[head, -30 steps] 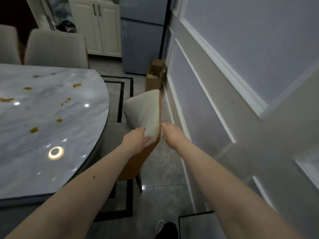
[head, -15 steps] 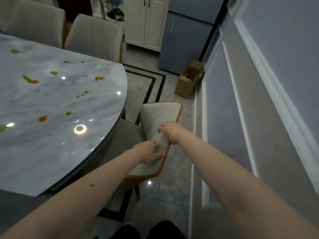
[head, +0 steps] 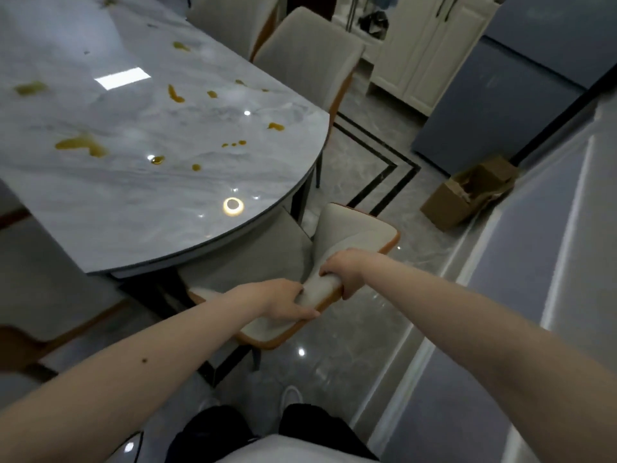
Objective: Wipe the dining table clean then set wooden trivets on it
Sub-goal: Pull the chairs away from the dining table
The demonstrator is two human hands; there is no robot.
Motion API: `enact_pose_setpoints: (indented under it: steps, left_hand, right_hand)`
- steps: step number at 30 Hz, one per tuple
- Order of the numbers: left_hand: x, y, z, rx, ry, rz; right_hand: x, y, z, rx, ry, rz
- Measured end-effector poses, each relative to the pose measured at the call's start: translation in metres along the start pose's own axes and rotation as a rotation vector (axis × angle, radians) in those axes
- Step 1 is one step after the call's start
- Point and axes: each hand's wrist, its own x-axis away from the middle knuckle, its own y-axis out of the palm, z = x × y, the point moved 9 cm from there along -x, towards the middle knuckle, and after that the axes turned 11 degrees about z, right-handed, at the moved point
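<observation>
Both hands grip the chair backrest [head: 350,242] top: the left hand [head: 283,300] curls over its near end, the right hand [head: 344,269] wraps its middle. The marble dining table [head: 140,202], dotted with yellow-brown spills [head: 81,145], lies just left of them, untouched.

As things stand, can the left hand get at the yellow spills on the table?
Probably not yet. The left hand grips the chair back, as does the right hand. The spills lie open on the table, with nothing in between.
</observation>
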Motion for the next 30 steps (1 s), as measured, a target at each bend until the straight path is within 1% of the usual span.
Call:
enact_pose_setpoints:
  steps: [5, 9, 14, 21, 26, 30]
  left_hand:
    - [0.024, 0.003, -0.001, 0.026, -0.052, 0.101]
    - [0.043, 0.01, -0.009, -0.023, -0.067, 0.145]
    - [0.051, 0.014, -0.007, -0.064, -0.094, 0.31]
    - [0.056, 0.015, -0.004, -0.136, -0.192, 0.46]
    - [0.047, 0.013, 0.002, -0.216, -0.304, 0.484]
    - [0.043, 0.009, 0.003, -0.246, -0.292, 0.514]
  right_hand:
    - [-0.004, -0.001, -0.009, 0.037, -0.123, 0.036]
    - [-0.002, -0.001, -0.011, 0.024, -0.144, 0.07]
    - [-0.003, 0.002, -0.013, 0.015, -0.17, 0.105]
    - [0.004, -0.001, -0.007, -0.048, -0.269, 0.225]
    - [0.004, -0.001, -0.004, -0.003, -0.344, 0.3]
    - [0.004, 0.002, -0.004, -0.016, -0.353, 0.339]
